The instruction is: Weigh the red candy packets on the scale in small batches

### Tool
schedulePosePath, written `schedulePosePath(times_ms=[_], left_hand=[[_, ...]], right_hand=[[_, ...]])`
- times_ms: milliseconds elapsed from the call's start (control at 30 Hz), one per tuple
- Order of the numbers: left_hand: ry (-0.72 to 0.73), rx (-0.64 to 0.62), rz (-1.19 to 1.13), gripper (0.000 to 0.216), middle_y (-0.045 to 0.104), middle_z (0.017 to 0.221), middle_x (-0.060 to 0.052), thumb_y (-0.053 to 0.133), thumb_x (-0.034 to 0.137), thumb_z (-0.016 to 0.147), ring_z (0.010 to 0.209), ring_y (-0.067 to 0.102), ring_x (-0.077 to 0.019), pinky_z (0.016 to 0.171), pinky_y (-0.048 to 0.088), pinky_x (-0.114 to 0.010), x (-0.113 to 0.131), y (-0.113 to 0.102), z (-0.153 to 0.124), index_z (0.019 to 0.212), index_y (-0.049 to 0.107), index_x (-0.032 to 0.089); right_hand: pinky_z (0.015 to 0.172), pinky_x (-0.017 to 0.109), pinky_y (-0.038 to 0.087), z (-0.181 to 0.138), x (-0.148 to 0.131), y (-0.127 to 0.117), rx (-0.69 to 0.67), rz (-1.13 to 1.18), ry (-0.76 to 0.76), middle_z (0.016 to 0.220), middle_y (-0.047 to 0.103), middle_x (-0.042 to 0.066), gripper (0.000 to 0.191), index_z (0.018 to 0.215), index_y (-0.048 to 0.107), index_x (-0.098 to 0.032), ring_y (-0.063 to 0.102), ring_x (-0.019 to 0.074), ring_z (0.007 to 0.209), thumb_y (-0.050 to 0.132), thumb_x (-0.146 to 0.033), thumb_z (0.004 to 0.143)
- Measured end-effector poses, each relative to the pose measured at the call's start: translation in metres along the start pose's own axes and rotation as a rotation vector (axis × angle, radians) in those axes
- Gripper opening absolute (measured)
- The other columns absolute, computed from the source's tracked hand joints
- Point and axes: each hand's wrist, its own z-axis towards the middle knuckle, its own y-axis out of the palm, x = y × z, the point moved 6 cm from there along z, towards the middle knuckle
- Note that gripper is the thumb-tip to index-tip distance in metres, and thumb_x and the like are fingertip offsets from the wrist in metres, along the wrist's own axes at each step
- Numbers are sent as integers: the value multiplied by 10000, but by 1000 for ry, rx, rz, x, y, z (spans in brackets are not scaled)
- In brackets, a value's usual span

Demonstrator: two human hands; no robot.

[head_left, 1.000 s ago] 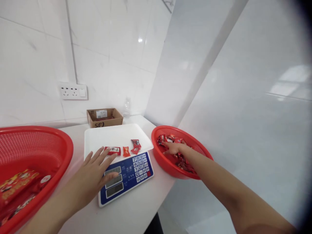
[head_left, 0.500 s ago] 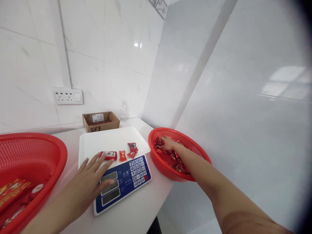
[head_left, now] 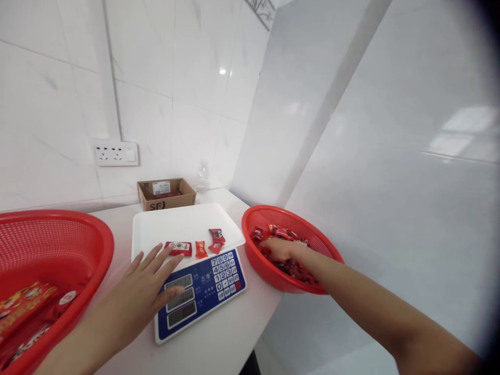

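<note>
My left hand [head_left: 146,284] lies flat with fingers spread on the left side of the blue-faced scale [head_left: 203,289], its thumb over the display and its fingertips near the white weighing tray [head_left: 175,224]. Several red wrapped candies [head_left: 201,247] sit along the tray's front edge. My right hand [head_left: 279,249] reaches into the red basket [head_left: 289,216] on the right, fingers curled down among the red candies there; what they grip is hidden.
A larger red basket [head_left: 58,245] with red packets stands at the left. A small cardboard box [head_left: 166,194] and a clear bottle [head_left: 202,177] sit at the back by the tiled wall with a socket strip [head_left: 116,154]. The counter edge runs just right of the scale.
My right hand has drawn back from the far side of the right basket toward its middle and curled its fingers into the candies. The left hand has stayed on the scale.
</note>
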Motion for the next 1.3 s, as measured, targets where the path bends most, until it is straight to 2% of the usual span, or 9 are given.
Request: schedulePosePath(times_ms=[167, 267, 467, 667, 800, 900, 1033, 1167, 1300], left_hand=[[13, -7, -14, 499, 421, 1417, -14, 387, 536, 874, 1345, 282, -280, 1041, 313, -514, 5, -4, 2, 1326, 432, 331], [14, -17, -20, 503, 431, 1410, -18, 390, 534, 873, 1347, 274, -285, 1037, 320, -518, 4, -5, 2, 1324, 438, 316], [-10, -23, -26, 527, 397, 1430, -33, 378, 553, 869, 1348, 267, -299, 1025, 329, -541, 2, -6, 2, 1335, 424, 311], [-18, -61, -18, 509, 381, 1441, -24, 367, 529, 884, 1355, 249, -293, 1030, 324, -538, 2, -4, 1, 1344, 406, 316], [-22, -84, -25, 498, 383, 1440, -17, 370, 500, 894, 1363, 231, -277, 1052, 293, -534, 3, -6, 0, 1354, 386, 312], [-34, -99, -33, 500, 363, 1453, -15, 367, 501, 896, 1369, 216, -264, 1067, 272, -521, 4, -8, -1, 1360, 370, 316], [-40, -124, -47, 513, 360, 1454, -39, 373, 501, 894, 1370, 212, -269, 1071, 266, -511, 7, -12, -2, 1362, 370, 291], [-32, -114, -56, 501, 388, 1439, -45, 377, 497, 895, 1364, 232, -271, 1068, 269, -502, 9, -15, -3, 1348, 389, 285], [-31, -102, -54, 496, 390, 1437, -43, 363, 505, 897, 1362, 239, -270, 1063, 275, -491, 9, -17, -3, 1344, 394, 293]], right_hand=[[661, 258, 434, -15, 19, -28, 92, 135, 21, 828, 653, 40, 106, 785, 611, -166, 585, 183, 755, 574, -119, 697], [646, 264, 462, -19, 28, -39, 156, 257, 69, 821, 643, 35, 211, 936, 582, -163, 587, 164, 715, 532, -136, 732], [618, 263, 514, -17, 38, -36, 197, 453, 120, 887, 649, 45, 347, 1157, 495, -173, 617, 138, 674, 503, -193, 811], [795, 296, 487, -14, 42, -41, 310, 423, 125, 1182, 582, 129, 649, 1376, 309, -152, 588, 205, 987, 592, -262, 803], [748, 317, 485, -16, 39, -43, 335, 336, 151, 951, 671, 69, 808, 1451, 146, -167, 627, 202, 833, 605, -260, 793], [699, 323, 472, -18, 34, -46, 362, 238, 182, 862, 676, 56, 777, 1426, 260, -180, 622, 217, 753, 609, -144, 733], [752, 327, 446, -21, 18, -59, 427, 110, 181, 948, 671, 84, 682, 1345, 429, -178, 606, 247, 846, 537, -37, 687], [775, 308, 444, -29, -7, -80, 549, -28, 117, 978, 664, 83, 631, 1299, 485, -189, 601, 239, 891, 510, -24, 690], [774, 296, 466, -43, -39, -101, 715, 60, 9, 909, 653, 43, 482, 1171, 576, -220, 607, 189, 824, 530, -60, 718]])
